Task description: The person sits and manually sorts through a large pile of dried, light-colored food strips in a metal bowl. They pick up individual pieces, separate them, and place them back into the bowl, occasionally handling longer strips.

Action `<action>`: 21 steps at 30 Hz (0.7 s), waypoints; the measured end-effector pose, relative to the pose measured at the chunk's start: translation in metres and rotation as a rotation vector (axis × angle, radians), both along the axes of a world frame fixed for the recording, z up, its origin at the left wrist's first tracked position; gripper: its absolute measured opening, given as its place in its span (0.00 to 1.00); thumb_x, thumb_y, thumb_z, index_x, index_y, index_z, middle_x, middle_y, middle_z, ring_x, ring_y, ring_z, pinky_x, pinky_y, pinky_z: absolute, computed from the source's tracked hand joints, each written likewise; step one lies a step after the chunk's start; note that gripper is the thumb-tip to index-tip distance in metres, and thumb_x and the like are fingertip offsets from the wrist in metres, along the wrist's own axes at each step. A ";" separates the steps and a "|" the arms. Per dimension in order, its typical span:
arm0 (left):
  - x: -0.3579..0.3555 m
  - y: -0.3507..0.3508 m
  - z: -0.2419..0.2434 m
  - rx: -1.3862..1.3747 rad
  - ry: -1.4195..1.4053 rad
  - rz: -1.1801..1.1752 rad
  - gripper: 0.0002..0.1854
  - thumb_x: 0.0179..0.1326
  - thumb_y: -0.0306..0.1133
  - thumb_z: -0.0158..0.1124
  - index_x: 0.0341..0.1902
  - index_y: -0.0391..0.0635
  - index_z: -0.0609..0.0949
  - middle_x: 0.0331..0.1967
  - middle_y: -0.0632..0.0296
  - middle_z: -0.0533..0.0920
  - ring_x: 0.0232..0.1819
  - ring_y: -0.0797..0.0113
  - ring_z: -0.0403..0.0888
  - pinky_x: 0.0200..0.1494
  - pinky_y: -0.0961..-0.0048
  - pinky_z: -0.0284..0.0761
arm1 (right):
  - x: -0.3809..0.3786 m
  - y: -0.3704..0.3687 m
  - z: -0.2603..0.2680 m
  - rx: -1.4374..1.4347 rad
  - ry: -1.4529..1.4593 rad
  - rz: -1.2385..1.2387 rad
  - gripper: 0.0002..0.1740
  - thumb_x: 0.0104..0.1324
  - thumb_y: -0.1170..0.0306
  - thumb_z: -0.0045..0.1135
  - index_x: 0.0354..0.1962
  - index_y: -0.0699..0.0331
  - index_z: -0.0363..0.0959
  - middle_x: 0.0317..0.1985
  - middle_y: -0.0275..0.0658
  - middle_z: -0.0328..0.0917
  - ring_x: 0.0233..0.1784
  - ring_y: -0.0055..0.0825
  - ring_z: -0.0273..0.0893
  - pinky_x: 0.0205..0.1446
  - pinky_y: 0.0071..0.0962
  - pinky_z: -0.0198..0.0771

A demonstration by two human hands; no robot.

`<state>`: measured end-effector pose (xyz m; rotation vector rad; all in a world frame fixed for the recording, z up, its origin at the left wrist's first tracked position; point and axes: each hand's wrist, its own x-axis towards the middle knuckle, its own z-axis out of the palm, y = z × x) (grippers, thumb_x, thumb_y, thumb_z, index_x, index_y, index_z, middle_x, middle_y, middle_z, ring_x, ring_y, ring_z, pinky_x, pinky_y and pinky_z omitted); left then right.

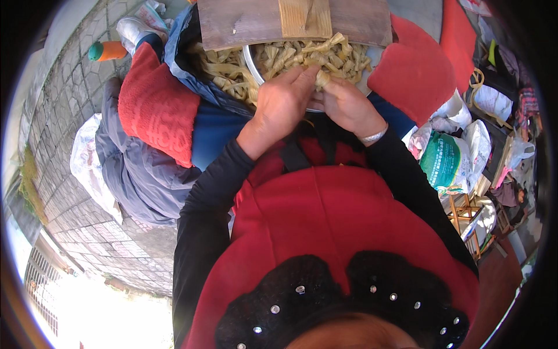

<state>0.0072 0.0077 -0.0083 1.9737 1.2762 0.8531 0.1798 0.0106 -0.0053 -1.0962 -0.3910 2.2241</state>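
My left hand [281, 100] and my right hand [353, 104] meet over the near side of a metal-rimmed basin [252, 65]. Between their fingers is a pale yellow strip, wound into a small bundle [322, 79]; it looks like a preserved vegetable. The left fingertips pinch close against it, while the right thumb and fingers grip its other side. Part of the strip is hidden behind the fingers. Many similar knotted bundles [296, 54] fill the basin. Left of it, loose long strips [226, 72] lie in a dark blue plastic bag [176, 61].
A wooden board [239, 22] overhangs the basin's far side. Red cloths [159, 104] cover both knees. An orange bottle with a green cap [107, 51] lies on the paving at left. Green and white sacks [440, 159] and other clutter stand at right.
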 end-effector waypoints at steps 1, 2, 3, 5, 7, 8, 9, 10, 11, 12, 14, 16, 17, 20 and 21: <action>0.000 0.001 -0.001 -0.026 -0.032 -0.012 0.22 0.57 0.21 0.61 0.57 0.44 0.78 0.41 0.54 0.82 0.41 0.50 0.82 0.41 0.64 0.80 | 0.002 0.003 -0.002 -0.029 0.132 -0.014 0.16 0.76 0.63 0.47 0.54 0.64 0.72 0.49 0.33 0.77 0.52 0.27 0.76 0.60 0.33 0.70; 0.000 0.004 -0.004 -0.052 -0.064 -0.024 0.23 0.57 0.21 0.62 0.58 0.44 0.77 0.43 0.53 0.82 0.44 0.50 0.82 0.44 0.65 0.80 | 0.004 0.006 -0.005 -0.057 0.263 -0.028 0.17 0.75 0.64 0.47 0.56 0.64 0.70 0.51 0.34 0.76 0.53 0.27 0.76 0.62 0.33 0.70; 0.000 0.009 -0.003 -0.077 -0.096 -0.038 0.24 0.57 0.21 0.62 0.59 0.43 0.77 0.45 0.52 0.81 0.46 0.50 0.82 0.46 0.66 0.79 | 0.007 0.009 -0.011 -0.019 0.258 -0.034 0.17 0.75 0.65 0.47 0.56 0.64 0.70 0.51 0.34 0.76 0.53 0.27 0.76 0.62 0.33 0.70; -0.003 0.015 0.004 -0.173 -0.168 -0.084 0.23 0.59 0.23 0.63 0.59 0.41 0.76 0.49 0.49 0.81 0.50 0.49 0.80 0.50 0.66 0.78 | 0.013 0.011 -0.023 0.059 0.245 -0.047 0.16 0.75 0.66 0.47 0.55 0.65 0.70 0.51 0.35 0.76 0.53 0.26 0.76 0.61 0.32 0.70; -0.005 0.019 0.023 -0.291 -0.255 -0.105 0.22 0.60 0.24 0.63 0.59 0.41 0.77 0.50 0.48 0.80 0.50 0.48 0.80 0.51 0.65 0.78 | 0.007 0.019 -0.005 0.220 0.066 -0.035 0.11 0.71 0.74 0.47 0.46 0.68 0.76 0.53 0.38 0.76 0.52 0.26 0.76 0.60 0.29 0.70; -0.005 0.022 0.033 -0.342 -0.224 -0.105 0.20 0.62 0.29 0.63 0.58 0.40 0.77 0.48 0.47 0.81 0.48 0.48 0.81 0.49 0.64 0.78 | -0.001 0.018 0.003 0.316 -0.126 -0.076 0.10 0.69 0.76 0.47 0.42 0.69 0.77 0.53 0.39 0.76 0.52 0.28 0.76 0.59 0.28 0.69; -0.002 0.024 0.034 -0.268 -0.158 -0.059 0.18 0.62 0.30 0.63 0.55 0.41 0.78 0.44 0.47 0.82 0.45 0.46 0.81 0.47 0.61 0.78 | -0.006 0.019 0.007 0.414 -0.317 -0.115 0.10 0.68 0.78 0.48 0.39 0.70 0.79 0.53 0.40 0.76 0.52 0.29 0.76 0.59 0.28 0.69; 0.003 0.025 0.034 -0.194 -0.093 -0.012 0.16 0.62 0.32 0.62 0.52 0.42 0.78 0.41 0.47 0.82 0.42 0.44 0.82 0.44 0.59 0.78 | -0.006 0.022 0.005 0.663 -0.485 -0.096 0.09 0.66 0.80 0.49 0.37 0.71 0.79 0.54 0.42 0.76 0.52 0.30 0.76 0.58 0.28 0.69; 0.008 0.028 0.034 -0.120 -0.028 0.034 0.14 0.62 0.34 0.62 0.49 0.43 0.79 0.37 0.48 0.83 0.39 0.43 0.82 0.41 0.57 0.78 | -0.005 0.027 0.002 0.912 -0.653 -0.077 0.09 0.64 0.81 0.50 0.35 0.72 0.79 0.54 0.43 0.75 0.52 0.32 0.76 0.58 0.28 0.69; 0.011 0.031 0.034 -0.154 -0.021 0.054 0.14 0.63 0.36 0.60 0.48 0.43 0.79 0.35 0.47 0.83 0.39 0.42 0.82 0.40 0.57 0.78 | -0.004 0.031 0.003 1.160 -0.826 -0.055 0.08 0.62 0.82 0.50 0.33 0.73 0.79 0.54 0.44 0.75 0.52 0.33 0.76 0.58 0.29 0.69; 0.017 0.038 0.035 -0.224 -0.008 0.096 0.14 0.66 0.40 0.57 0.46 0.42 0.79 0.31 0.46 0.83 0.37 0.41 0.81 0.39 0.55 0.78 | -0.005 0.036 0.012 1.253 -0.880 -0.065 0.08 0.60 0.82 0.53 0.35 0.73 0.79 0.53 0.47 0.75 0.53 0.36 0.75 0.57 0.29 0.69; 0.021 0.039 0.029 -0.270 -0.055 0.159 0.15 0.67 0.41 0.55 0.45 0.41 0.79 0.27 0.48 0.82 0.32 0.46 0.82 0.37 0.58 0.78 | -0.005 0.036 0.020 1.297 -0.913 -0.080 0.08 0.59 0.81 0.55 0.36 0.73 0.80 0.53 0.48 0.75 0.52 0.36 0.75 0.57 0.30 0.69; 0.023 0.039 0.024 -0.293 -0.079 0.191 0.15 0.68 0.41 0.54 0.45 0.41 0.79 0.24 0.50 0.82 0.29 0.49 0.82 0.35 0.59 0.78 | -0.005 0.034 0.023 1.295 -0.921 -0.091 0.08 0.60 0.81 0.55 0.36 0.73 0.80 0.53 0.48 0.75 0.52 0.36 0.75 0.57 0.30 0.69; 0.027 0.043 0.005 -0.685 -0.656 0.274 0.19 0.73 0.43 0.49 0.47 0.40 0.81 0.19 0.60 0.77 0.18 0.69 0.73 0.21 0.74 0.67 | -0.010 0.034 0.034 1.232 -0.895 -0.168 0.07 0.61 0.80 0.56 0.35 0.75 0.80 0.53 0.45 0.74 0.51 0.33 0.75 0.56 0.29 0.70; 0.026 0.039 0.007 -0.751 -0.757 0.262 0.19 0.73 0.43 0.48 0.45 0.40 0.81 0.19 0.63 0.75 0.18 0.73 0.69 0.20 0.76 0.64 | -0.013 0.036 0.036 1.201 -0.878 -0.197 0.07 0.62 0.80 0.56 0.35 0.75 0.80 0.54 0.44 0.74 0.50 0.31 0.76 0.56 0.29 0.70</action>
